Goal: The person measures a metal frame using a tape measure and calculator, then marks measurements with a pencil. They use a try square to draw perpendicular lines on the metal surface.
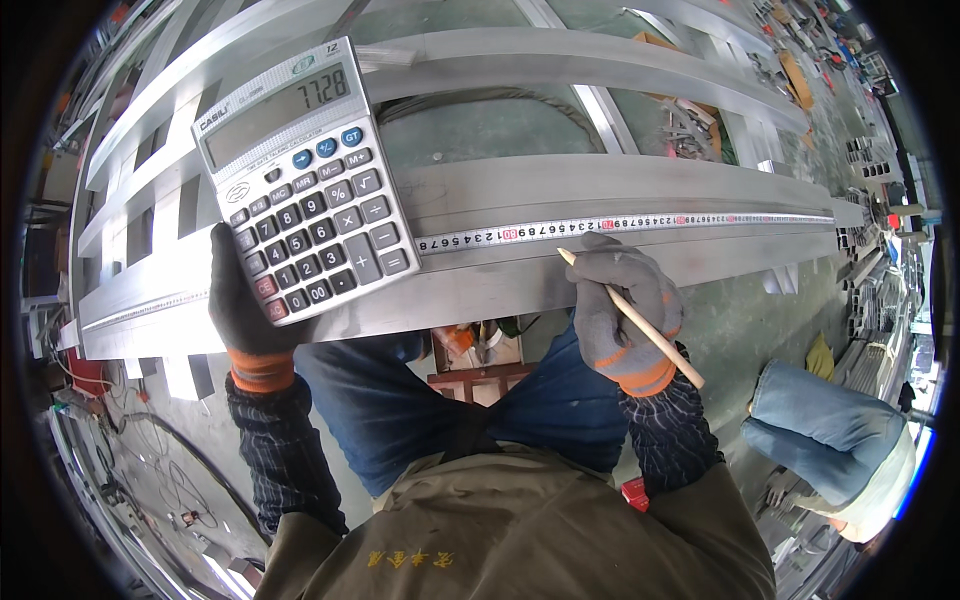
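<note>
In my left hand [248, 290], gloved in dark grey with an orange cuff, I hold a silver calculator [310, 200] by its lower left edge. Its keys and lit display face up toward me. Beneath it and to the right, a white tape measure blade [560, 233] lies stretched along a flat metal beam [480, 280]. My right hand [622, 310], in a grey glove, is closed around a pale wooden pencil [640, 330]. The pencil's tip points up and left, close to the tape's near edge. The calculator covers part of the tape.
More long metal bars [600, 62] form a frame beyond the beam. A dark hose [490, 95] curves on the floor inside it. Cables [175, 450] lie at lower left. Another person in jeans [825, 430] bends down at the right, near stacked metal profiles [870, 290].
</note>
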Demonstrator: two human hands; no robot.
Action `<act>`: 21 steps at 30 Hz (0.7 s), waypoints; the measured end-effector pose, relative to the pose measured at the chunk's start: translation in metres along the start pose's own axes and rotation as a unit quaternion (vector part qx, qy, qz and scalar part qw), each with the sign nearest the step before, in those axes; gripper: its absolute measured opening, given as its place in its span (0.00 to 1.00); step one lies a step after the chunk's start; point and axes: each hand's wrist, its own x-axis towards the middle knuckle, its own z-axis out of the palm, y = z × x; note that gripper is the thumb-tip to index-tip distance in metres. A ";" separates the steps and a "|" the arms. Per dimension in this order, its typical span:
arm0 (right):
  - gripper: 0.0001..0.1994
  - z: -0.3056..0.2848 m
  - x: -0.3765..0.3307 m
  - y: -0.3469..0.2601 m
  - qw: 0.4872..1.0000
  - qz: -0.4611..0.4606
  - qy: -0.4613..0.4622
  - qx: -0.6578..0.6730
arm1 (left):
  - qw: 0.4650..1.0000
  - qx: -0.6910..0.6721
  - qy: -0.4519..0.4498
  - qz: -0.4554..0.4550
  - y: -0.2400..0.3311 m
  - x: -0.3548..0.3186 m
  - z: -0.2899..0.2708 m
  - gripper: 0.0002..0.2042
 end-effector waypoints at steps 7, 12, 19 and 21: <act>0.10 0.010 0.003 0.006 0.999 -0.020 -0.038 0.000 | 0.910 -0.317 0.041 -0.264 0.004 0.007 -0.002 0.46; 0.10 0.010 0.001 0.010 0.999 -0.006 -0.052 0.005 | 0.842 -0.407 0.036 -0.352 -0.001 0.007 -0.005 0.47; 0.12 0.014 -0.003 0.021 0.999 -0.015 -0.051 0.009 | 0.846 -0.400 0.025 -0.353 -0.004 0.006 -0.008 0.48; 0.13 0.014 -0.003 0.021 0.998 -0.021 -0.055 0.005 | 0.846 -0.400 0.024 -0.353 -0.005 0.006 -0.008 0.48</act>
